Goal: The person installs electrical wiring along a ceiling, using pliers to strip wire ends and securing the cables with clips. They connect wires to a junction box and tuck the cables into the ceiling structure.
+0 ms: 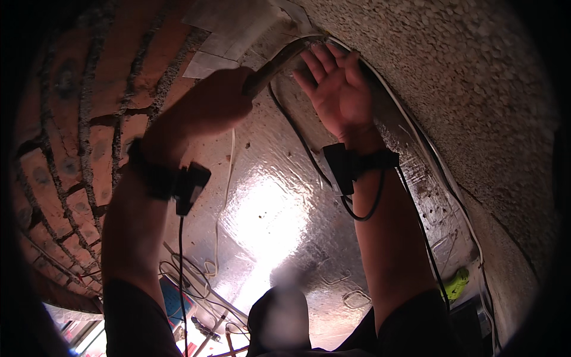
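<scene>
My left hand [223, 101] is closed around one end of a dark, curved, rod-like tool [276, 62]. The tool slants away to the right, up to where the floor meets the rough wall. Its far end is too dim for me to make out its kind. Beside that end lies my right hand [342, 95], palm up with the fingers stretched out and nothing in it. The fingertips are close to the tool; whether they touch it I cannot tell. A white cable [389, 89] passes just right of this hand, along the foot of the wall.
Red brickwork [98, 149] rises on the left, a pebbled wall [464, 77] on the right. Between them the shiny floor [267, 220] reflects bright light. A black cable [294, 128] and tangled cords [199, 285] lie there. A yellow-green shoe [457, 284] is at lower right.
</scene>
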